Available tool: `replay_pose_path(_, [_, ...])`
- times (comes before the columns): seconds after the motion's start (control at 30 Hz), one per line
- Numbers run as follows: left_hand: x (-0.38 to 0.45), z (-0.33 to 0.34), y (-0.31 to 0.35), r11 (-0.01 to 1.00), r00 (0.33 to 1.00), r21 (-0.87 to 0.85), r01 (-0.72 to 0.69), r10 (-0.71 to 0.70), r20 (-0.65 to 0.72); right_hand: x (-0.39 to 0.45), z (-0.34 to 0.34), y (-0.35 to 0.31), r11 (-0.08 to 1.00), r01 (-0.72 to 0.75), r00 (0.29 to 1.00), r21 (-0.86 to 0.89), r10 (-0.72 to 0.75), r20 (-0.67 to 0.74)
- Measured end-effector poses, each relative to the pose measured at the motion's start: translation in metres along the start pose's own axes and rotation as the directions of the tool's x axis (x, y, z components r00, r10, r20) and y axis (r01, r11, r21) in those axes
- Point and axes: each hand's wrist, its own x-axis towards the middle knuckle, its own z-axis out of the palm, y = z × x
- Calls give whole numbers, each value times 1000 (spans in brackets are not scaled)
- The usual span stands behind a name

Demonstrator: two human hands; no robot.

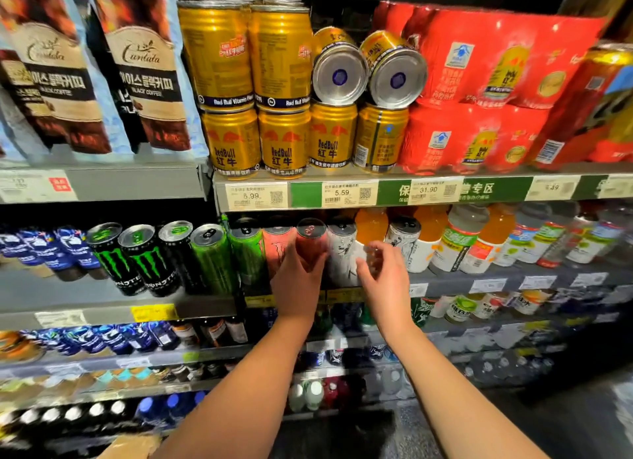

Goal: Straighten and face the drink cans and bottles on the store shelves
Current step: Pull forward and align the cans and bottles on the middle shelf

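A store aisle fills the view: tiered metal shelves run from 9 o'clock to 3 o'clock, each with a price-tag rail along its front lip. The upper shelf edge [376,193] carries white labels and a green strip. On it stand gold Red Bull cans [284,143] stacked two high, with two tipped gold cans [339,71] lying on their sides at 12 o'clock, bottoms facing out. Red multipacks [479,82] crowd the 2 o'clock side, and coffee pouches [144,68] hang at 10 o'clock.

The middle shelf [102,311] holds black and green Monster cans [137,260] at 9 o'clock, then a pink can [310,243] and a white can [342,249] at centre, with orange drink bottles [431,239] toward 3 o'clock. The left hand [298,280] wraps its fingers round the pink can, thumb on the near side. The right hand [383,273] hovers just beside the white can, fingers spread and loosely bent, holding nothing; whether the fingertips touch the can cannot be told through the blur.

Headroom between can tops and the shelf above is slim. Cans sit shoulder to shoulder, touching, close to the front lip. Lower shelves at 6 o'clock hold blurred bottles, and dark floor shows at 5 o'clock.
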Motion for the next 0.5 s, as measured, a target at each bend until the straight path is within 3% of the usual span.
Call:
replay_pose_path(0.1, [-6,4,6,996,996,26,87,-86,-23,6,-8,17,994,98,995,51,-98,2])
replay_pose_path(0.23, [-14,9,15,980,975,0,199,-199,-95,19,-18,39,994,14,997,106,-21,68])
replay_pose_path(0.4, [-34,10,25,934,934,-161,320,-339,-112,23,-38,63,977,54,997,207,-65,46])
replay_pose_path(0.5, [-50,19,46,963,943,-82,258,-269,-194,28,-48,74,975,101,994,199,-108,21])
